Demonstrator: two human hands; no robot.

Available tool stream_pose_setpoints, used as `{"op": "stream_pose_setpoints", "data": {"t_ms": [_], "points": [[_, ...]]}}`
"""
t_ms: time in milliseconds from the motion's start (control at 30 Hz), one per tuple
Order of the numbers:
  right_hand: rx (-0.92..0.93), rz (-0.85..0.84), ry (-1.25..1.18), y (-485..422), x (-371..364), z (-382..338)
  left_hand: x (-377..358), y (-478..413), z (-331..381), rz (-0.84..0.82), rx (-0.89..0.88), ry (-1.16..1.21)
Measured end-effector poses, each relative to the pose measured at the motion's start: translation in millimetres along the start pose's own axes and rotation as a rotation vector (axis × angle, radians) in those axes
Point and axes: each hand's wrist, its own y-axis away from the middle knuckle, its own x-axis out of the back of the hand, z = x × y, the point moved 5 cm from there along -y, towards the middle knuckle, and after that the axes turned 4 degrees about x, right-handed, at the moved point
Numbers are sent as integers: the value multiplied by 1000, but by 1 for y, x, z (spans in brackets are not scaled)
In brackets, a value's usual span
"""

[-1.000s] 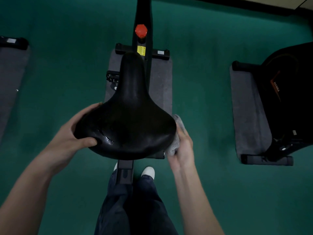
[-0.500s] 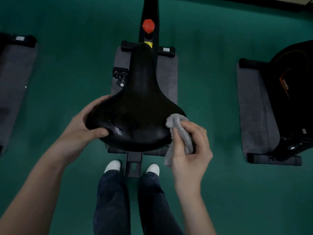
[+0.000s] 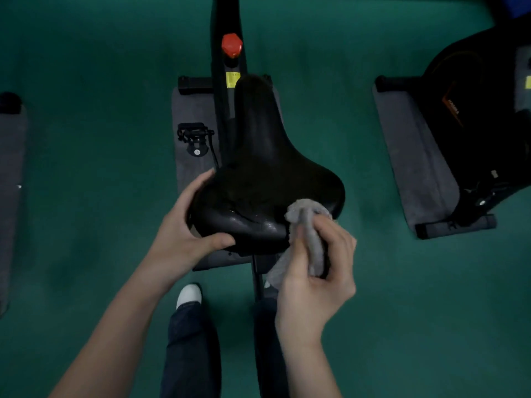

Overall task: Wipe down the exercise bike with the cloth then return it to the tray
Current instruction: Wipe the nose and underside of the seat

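Note:
I look straight down on the exercise bike's black saddle (image 3: 264, 173), wide end towards me, with wet shine on its rear surface. My left hand (image 3: 184, 228) grips the saddle's rear left edge, thumb on top and fingers round the side. My right hand (image 3: 313, 271) holds a bunched grey cloth (image 3: 309, 225) at the saddle's rear right corner, and the cloth's top touches the saddle. A tail of cloth hangs below the hand. The bike's black frame (image 3: 227, 30) with a red knob (image 3: 231, 45) runs away from me. No tray is in view.
The bike stands on a grey mat (image 3: 189, 116) on green floor, with a pedal (image 3: 194, 136) on its left. Another black bike (image 3: 485, 119) on its own grey mat stands at the right. A third mat edge (image 3: 11, 173) lies far left. My legs and white shoe (image 3: 188, 294) are below the saddle.
My right hand has brought the cloth from under the saddle's right side up onto its rear right corner. The left hand has kept its grip. The view has shifted so the saddle sits lower and further right.

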Motion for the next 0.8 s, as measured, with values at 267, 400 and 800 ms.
{"op": "stream_pose_setpoints", "data": {"t_ms": [267,400,800], "points": [[-293,527,6,0,-4,20,21,-5,-5,-180,38,-193],[-306,641,-12,36,-20,5,22,-6,-8,-168,5,-201],[-594,791,-409,21,-20,43,22,-11,-11,-148,-39,-200]]}}
